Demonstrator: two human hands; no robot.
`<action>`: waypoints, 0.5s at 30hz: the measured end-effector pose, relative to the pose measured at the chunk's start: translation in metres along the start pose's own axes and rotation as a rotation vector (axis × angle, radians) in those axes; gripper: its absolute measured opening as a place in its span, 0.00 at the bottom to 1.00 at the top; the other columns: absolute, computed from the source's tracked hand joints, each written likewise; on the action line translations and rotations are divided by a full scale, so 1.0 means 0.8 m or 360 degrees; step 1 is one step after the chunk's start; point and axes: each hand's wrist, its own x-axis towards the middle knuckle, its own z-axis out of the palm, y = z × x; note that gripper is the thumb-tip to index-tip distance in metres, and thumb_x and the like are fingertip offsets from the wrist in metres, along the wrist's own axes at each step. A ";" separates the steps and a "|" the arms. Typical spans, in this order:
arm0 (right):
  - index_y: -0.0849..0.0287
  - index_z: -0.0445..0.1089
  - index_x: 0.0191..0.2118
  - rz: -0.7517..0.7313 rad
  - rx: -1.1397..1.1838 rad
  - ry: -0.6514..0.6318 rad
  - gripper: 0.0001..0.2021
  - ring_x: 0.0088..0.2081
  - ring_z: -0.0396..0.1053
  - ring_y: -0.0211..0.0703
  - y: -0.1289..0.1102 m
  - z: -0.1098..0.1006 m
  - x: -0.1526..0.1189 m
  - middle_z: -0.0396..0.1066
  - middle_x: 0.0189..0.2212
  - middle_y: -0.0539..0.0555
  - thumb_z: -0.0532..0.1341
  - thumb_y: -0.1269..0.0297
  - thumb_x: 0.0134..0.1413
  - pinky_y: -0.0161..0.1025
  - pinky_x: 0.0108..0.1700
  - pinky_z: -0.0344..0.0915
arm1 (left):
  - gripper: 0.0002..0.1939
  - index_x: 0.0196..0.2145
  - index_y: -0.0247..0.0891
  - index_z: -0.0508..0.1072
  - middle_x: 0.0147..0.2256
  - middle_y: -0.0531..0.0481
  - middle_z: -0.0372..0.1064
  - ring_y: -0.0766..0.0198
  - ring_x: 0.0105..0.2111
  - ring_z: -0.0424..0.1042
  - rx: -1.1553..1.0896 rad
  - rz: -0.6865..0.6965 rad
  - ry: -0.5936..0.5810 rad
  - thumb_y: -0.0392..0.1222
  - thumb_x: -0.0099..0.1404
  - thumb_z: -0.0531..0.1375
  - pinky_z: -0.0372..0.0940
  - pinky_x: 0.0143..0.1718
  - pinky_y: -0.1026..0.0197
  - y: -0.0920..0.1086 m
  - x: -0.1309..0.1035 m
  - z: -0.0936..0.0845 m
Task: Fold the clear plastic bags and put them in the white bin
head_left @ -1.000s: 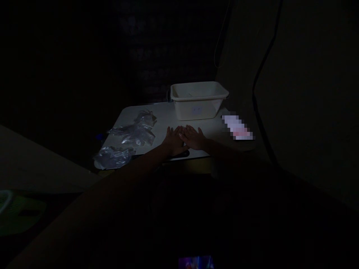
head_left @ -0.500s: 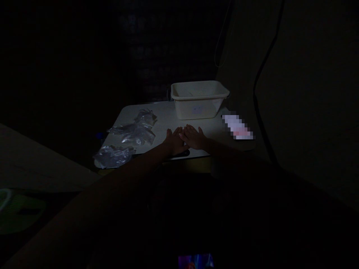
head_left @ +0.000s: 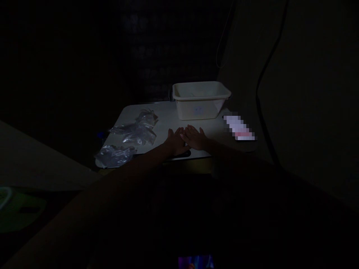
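My left hand (head_left: 175, 143) lies flat near the front edge of a small white table (head_left: 165, 112), palm down and fingers spread. Overlapping its fingers from the right, my right hand (head_left: 195, 138) is also flat with its fingers stretched out. Neither hand holds anything. Just behind them stands a white plastic tub (head_left: 196, 108); its inside is too dim to make out well. Crumpled clear plastic bags (head_left: 138, 133) lie on the left part of the table, with another bag (head_left: 114, 155) at the front left corner.
A blurred-out phone-like object (head_left: 239, 127) lies at the table's right side. A dark cable (head_left: 262, 112) hangs along the right wall. At the lower left is a green object (head_left: 22, 211), and a small lit screen (head_left: 196, 261) shows at the bottom. The surroundings are very dark.
The view has shifted very slightly, so the table and tub appear a little further right. Both hands keep the same pose.
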 end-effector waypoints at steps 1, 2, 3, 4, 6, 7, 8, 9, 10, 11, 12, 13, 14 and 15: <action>0.67 0.42 0.55 -0.0002 0.0005 -0.0001 0.31 0.56 0.33 0.45 0.000 0.000 0.000 0.37 0.56 0.60 0.31 0.50 0.51 0.54 0.52 0.34 | 0.34 0.54 0.31 0.42 0.55 0.38 0.39 0.50 0.54 0.37 -0.0008 -0.0006 -0.0007 0.54 0.55 0.41 0.36 0.47 0.40 0.000 0.000 0.000; 0.67 0.42 0.55 -0.0001 0.0010 0.0000 0.31 0.56 0.33 0.45 0.000 0.001 -0.001 0.38 0.56 0.60 0.31 0.51 0.51 0.54 0.52 0.34 | 0.34 0.55 0.30 0.42 0.55 0.37 0.38 0.50 0.54 0.37 -0.0014 -0.0014 -0.0011 0.54 0.55 0.41 0.36 0.47 0.40 0.000 0.000 0.000; 0.67 0.42 0.55 -0.0001 0.0011 0.0004 0.31 0.56 0.34 0.45 -0.001 0.001 0.000 0.38 0.56 0.60 0.31 0.51 0.51 0.54 0.52 0.34 | 0.34 0.55 0.30 0.41 0.55 0.37 0.38 0.51 0.54 0.37 -0.0019 -0.0021 -0.0015 0.54 0.55 0.41 0.36 0.47 0.40 0.000 -0.001 0.000; 0.67 0.43 0.55 -0.0004 0.0010 0.0014 0.30 0.56 0.34 0.45 0.000 0.001 0.000 0.38 0.56 0.60 0.32 0.51 0.51 0.55 0.51 0.34 | 0.34 0.55 0.30 0.41 0.55 0.37 0.38 0.51 0.54 0.37 -0.0024 -0.0024 -0.0019 0.54 0.55 0.41 0.36 0.47 0.40 0.001 -0.001 0.000; 0.64 0.46 0.54 -0.0012 0.0002 0.0056 0.28 0.56 0.37 0.46 0.001 -0.001 0.004 0.41 0.55 0.60 0.34 0.51 0.51 0.54 0.51 0.37 | 0.34 0.54 0.30 0.42 0.55 0.36 0.40 0.51 0.54 0.37 -0.0032 -0.0024 -0.0021 0.54 0.55 0.42 0.35 0.47 0.41 0.001 -0.002 -0.003; 0.62 0.49 0.52 -0.0021 0.0007 0.0076 0.27 0.55 0.40 0.46 0.002 -0.003 0.006 0.44 0.55 0.59 0.35 0.52 0.51 0.54 0.50 0.40 | 0.34 0.54 0.30 0.43 0.54 0.36 0.40 0.51 0.54 0.38 -0.0036 -0.0021 -0.0025 0.54 0.55 0.42 0.35 0.47 0.41 0.001 -0.002 -0.005; 0.60 0.53 0.50 -0.0023 0.0024 0.0088 0.25 0.54 0.44 0.46 0.004 -0.006 0.010 0.49 0.53 0.58 0.36 0.52 0.51 0.52 0.50 0.44 | 0.33 0.54 0.29 0.45 0.54 0.36 0.41 0.51 0.54 0.38 -0.0042 -0.0020 -0.0028 0.54 0.55 0.42 0.35 0.47 0.40 0.001 -0.001 -0.008; 0.58 0.57 0.47 -0.0007 0.0046 0.0097 0.23 0.51 0.49 0.45 0.006 -0.010 0.014 0.54 0.51 0.56 0.37 0.53 0.51 0.49 0.48 0.48 | 0.33 0.53 0.29 0.48 0.54 0.35 0.43 0.50 0.53 0.40 -0.0049 -0.0026 -0.0032 0.55 0.55 0.41 0.35 0.46 0.40 0.001 0.000 -0.012; 0.56 0.61 0.44 0.0031 0.0066 0.0110 0.21 0.49 0.54 0.44 0.009 -0.014 0.018 0.59 0.48 0.55 0.39 0.55 0.51 0.47 0.46 0.51 | 0.32 0.52 0.29 0.51 0.53 0.35 0.44 0.49 0.53 0.42 -0.0061 -0.0035 -0.0041 0.55 0.56 0.41 0.36 0.46 0.40 0.000 0.001 -0.017; 0.55 0.63 0.41 0.0087 0.0073 0.0133 0.19 0.46 0.57 0.43 0.012 -0.018 0.022 0.62 0.45 0.54 0.41 0.57 0.51 0.45 0.44 0.54 | 0.31 0.50 0.30 0.54 0.52 0.34 0.47 0.49 0.52 0.45 -0.0074 -0.0047 -0.0060 0.55 0.56 0.40 0.37 0.46 0.40 -0.001 0.003 -0.022; 0.55 0.64 0.39 0.0149 0.0063 0.0171 0.17 0.44 0.59 0.43 0.015 -0.021 0.026 0.64 0.42 0.54 0.43 0.60 0.50 0.43 0.42 0.56 | 0.29 0.48 0.31 0.57 0.51 0.35 0.50 0.49 0.50 0.48 -0.0087 -0.0061 -0.0087 0.55 0.56 0.40 0.38 0.45 0.40 -0.003 0.005 -0.028; 0.55 0.65 0.38 0.0213 0.0032 0.0219 0.15 0.43 0.60 0.44 0.018 -0.023 0.030 0.64 0.41 0.54 0.45 0.62 0.48 0.42 0.41 0.57 | 0.28 0.45 0.32 0.61 0.49 0.36 0.54 0.49 0.49 0.52 -0.0098 -0.0073 -0.0114 0.54 0.56 0.40 0.40 0.45 0.40 -0.005 0.008 -0.033; 0.55 0.65 0.38 0.0267 -0.0008 0.0268 0.14 0.43 0.60 0.45 0.020 -0.025 0.033 0.65 0.40 0.54 0.47 0.63 0.46 0.42 0.40 0.57 | 0.26 0.42 0.33 0.63 0.47 0.37 0.57 0.50 0.47 0.55 -0.0105 -0.0088 -0.0138 0.53 0.57 0.40 0.43 0.44 0.41 -0.007 0.010 -0.038; 0.55 0.66 0.37 0.0302 -0.0043 0.0302 0.14 0.43 0.60 0.46 0.022 -0.026 0.035 0.65 0.40 0.55 0.48 0.64 0.45 0.42 0.39 0.57 | 0.24 0.40 0.34 0.65 0.45 0.39 0.60 0.51 0.45 0.58 -0.0104 -0.0107 -0.0152 0.51 0.58 0.40 0.46 0.44 0.43 -0.009 0.013 -0.041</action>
